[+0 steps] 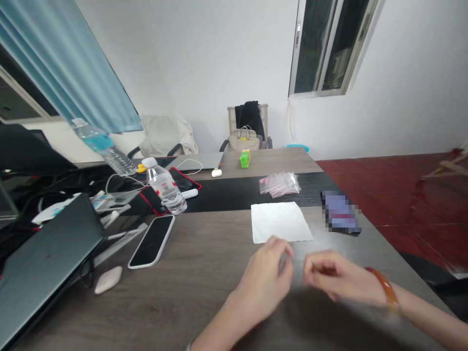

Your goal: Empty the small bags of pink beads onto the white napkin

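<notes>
From the head camera, the left hand [262,287] and the right hand [341,278] hover low over a dark wood-grain worktop [175,307], close together and just short of touching. The fingers [281,251] of the left hand are loosely curled, and those of the right are bent toward them, but blur hides whether they grip anything small, so I cannot tell. An orange bead bracelet [383,287] circles the right wrist. A white paper napkin [280,222] lies flat just beyond the hands, near the left fingertips but not touching them. Past it sits a stack of small clear plastic bags [280,184] with red markings, and to its right lies a dark pixelated object [341,212]. Further left are a phone [151,241] in a white case, a water bottle [164,187] and a dark laptop [44,258]. A green box [244,158] stands near the far edge, and beyond the worktop a tan handbag [243,141] rests against a chair [248,117] draped with a black garment.
</notes>
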